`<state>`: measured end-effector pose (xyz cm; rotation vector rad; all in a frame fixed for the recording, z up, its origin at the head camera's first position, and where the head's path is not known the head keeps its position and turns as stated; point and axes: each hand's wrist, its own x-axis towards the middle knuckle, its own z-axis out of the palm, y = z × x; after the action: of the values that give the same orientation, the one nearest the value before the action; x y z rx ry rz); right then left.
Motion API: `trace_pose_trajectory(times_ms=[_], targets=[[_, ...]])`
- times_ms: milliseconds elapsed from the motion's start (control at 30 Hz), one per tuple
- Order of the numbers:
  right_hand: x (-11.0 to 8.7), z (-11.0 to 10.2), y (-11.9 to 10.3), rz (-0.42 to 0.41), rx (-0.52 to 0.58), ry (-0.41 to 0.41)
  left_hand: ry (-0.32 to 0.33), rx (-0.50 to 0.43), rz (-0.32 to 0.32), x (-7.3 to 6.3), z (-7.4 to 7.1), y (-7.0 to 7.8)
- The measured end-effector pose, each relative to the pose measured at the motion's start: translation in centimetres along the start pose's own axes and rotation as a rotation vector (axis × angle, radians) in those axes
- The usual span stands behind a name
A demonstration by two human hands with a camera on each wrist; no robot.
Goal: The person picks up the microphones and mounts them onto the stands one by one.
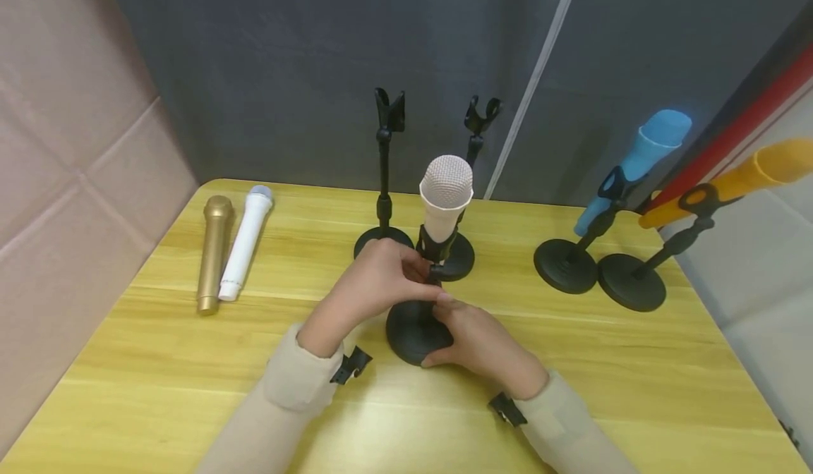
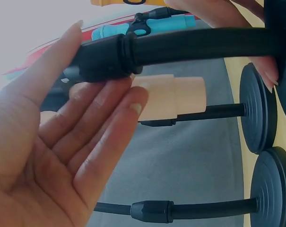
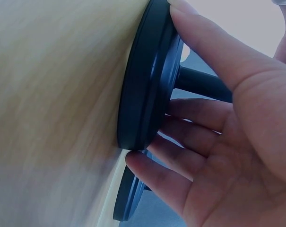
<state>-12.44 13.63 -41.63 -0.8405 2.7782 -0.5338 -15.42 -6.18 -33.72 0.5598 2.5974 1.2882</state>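
Observation:
A pale pink microphone [image 1: 447,188] sits head up in the clip of a black desk microphone stand [image 1: 413,336] at the table's middle. My left hand [image 1: 371,280] holds the stand's upper pole; in the left wrist view, thumb and fingertips pinch its collar [image 2: 105,56], and the microphone's tail end [image 2: 187,97] shows behind. Low on the stand, my right hand [image 1: 483,336] grips the round base. The right wrist view has the thumb on the rim of that base [image 3: 143,90] and the fingers around its other side.
Behind stand two black stands [image 1: 384,171] [image 1: 473,142] with bare clips. At right, tilted stands hold a blue microphone [image 1: 635,160] and an orange microphone [image 1: 749,178]. A gold microphone [image 1: 214,255] and a white microphone [image 1: 246,241] lie at left. A grey curtain [image 1: 317,72] hangs behind the table.

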Motion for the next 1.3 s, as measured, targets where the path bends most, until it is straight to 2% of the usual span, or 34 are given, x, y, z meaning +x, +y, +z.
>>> trace_pose_trajectory(times_ms=[100,300,367,433,533,633,800,933,1100,1300], targets=[[0.0,0.0,0.0,-0.006,0.0,-0.001,-0.012,0.007,0.0,-0.1,-0.2,0.1],[0.1,-0.1,0.0,0.002,0.02,-0.008,-0.128,0.066,0.144,-0.2,-0.6,0.0],[0.1,0.0,0.1,0.008,0.033,-0.011,-0.159,0.067,0.177,-0.1,-0.5,-0.2],[0.1,0.0,0.1,0.014,0.043,-0.013,-0.163,0.069,0.192,0.1,-0.2,-0.3],[0.0,0.0,0.1,0.026,0.047,-0.019,-0.138,0.094,0.201,0.2,0.1,-0.5],[0.0,0.0,0.0,0.038,0.045,-0.022,-0.088,0.127,0.179,0.2,0.1,-0.5],[0.0,0.0,0.0,0.04,0.036,-0.025,-0.047,0.143,0.11,0.0,-0.4,-0.3],[0.1,0.0,0.0,0.024,0.021,-0.015,-0.067,0.119,0.104,0.0,-0.8,-0.3],[0.1,0.0,0.0,0.011,0.016,-0.01,-0.121,0.071,0.152,0.0,-1.1,-0.5],[0.0,-0.1,0.0,0.007,0.037,-0.014,-0.172,0.09,0.209,-0.1,-1.0,-0.5]])
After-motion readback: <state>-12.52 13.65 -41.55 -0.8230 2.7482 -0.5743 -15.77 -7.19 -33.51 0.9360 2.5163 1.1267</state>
